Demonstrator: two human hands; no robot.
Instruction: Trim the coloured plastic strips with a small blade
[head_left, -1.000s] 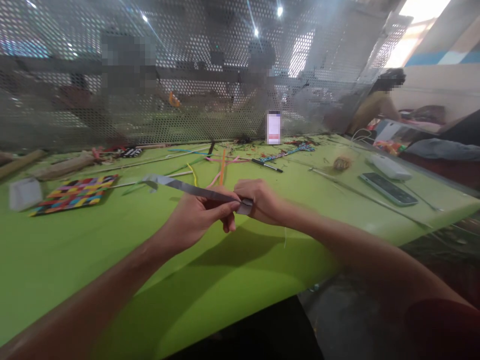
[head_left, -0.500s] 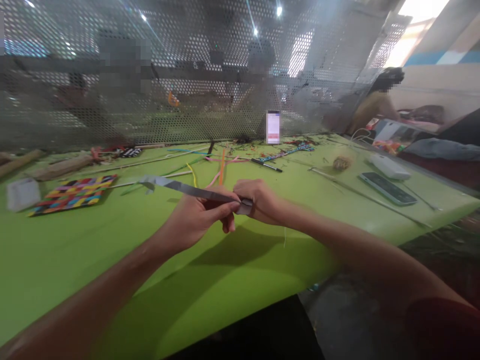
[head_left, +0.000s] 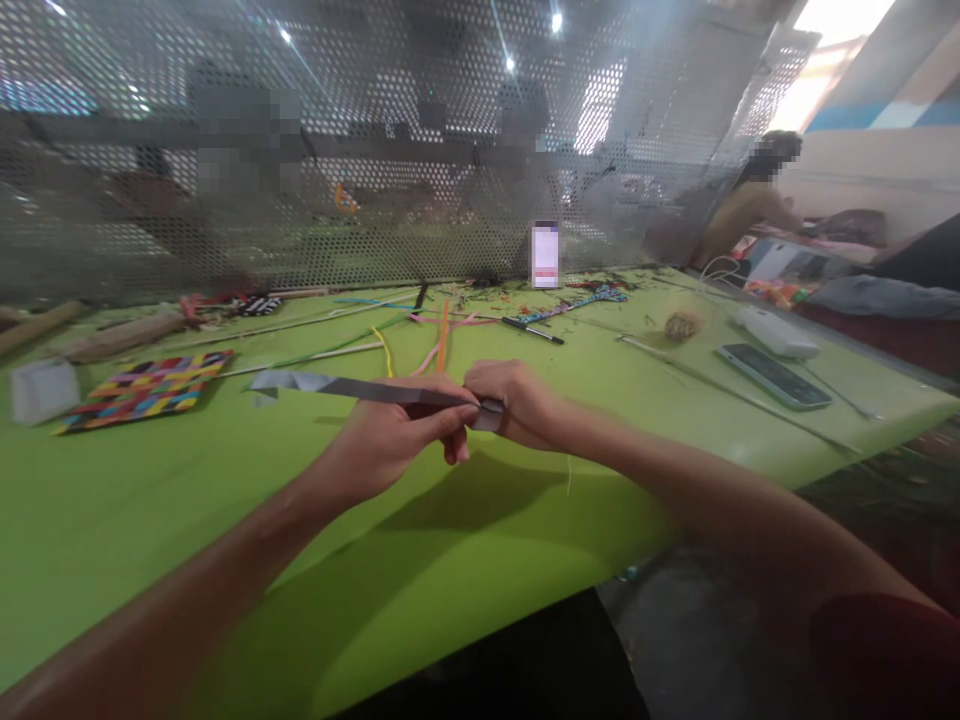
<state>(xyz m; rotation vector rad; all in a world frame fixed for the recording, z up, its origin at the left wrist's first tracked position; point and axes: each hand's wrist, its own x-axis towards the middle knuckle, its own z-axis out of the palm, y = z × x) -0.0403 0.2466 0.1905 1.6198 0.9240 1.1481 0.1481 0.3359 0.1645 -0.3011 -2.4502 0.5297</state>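
A long, flat grey strip (head_left: 337, 388) runs leftward from between my two hands, its far end creased and hanging free above the green table (head_left: 420, 640). My left hand (head_left: 409, 425) pinches the strip between thumb and fingers. Right beside it, my right hand (head_left: 514, 398) is closed on the strip's other end, where a short folded piece shows below the fingers. The exact fold inside the right hand is hidden.
A colourful woven mat (head_left: 154, 390) lies at the left by a white block (head_left: 45, 390). A pen (head_left: 532, 331), loose strips, an upright phone (head_left: 545, 255), a remote-like device (head_left: 774, 376) and a thin stick (head_left: 735, 395) lie or stand beyond. A perforated screen (head_left: 375, 230) backs the table.
The free end of the grey strip has swung left and slightly down. Both hands keep nearly the same place and grip.
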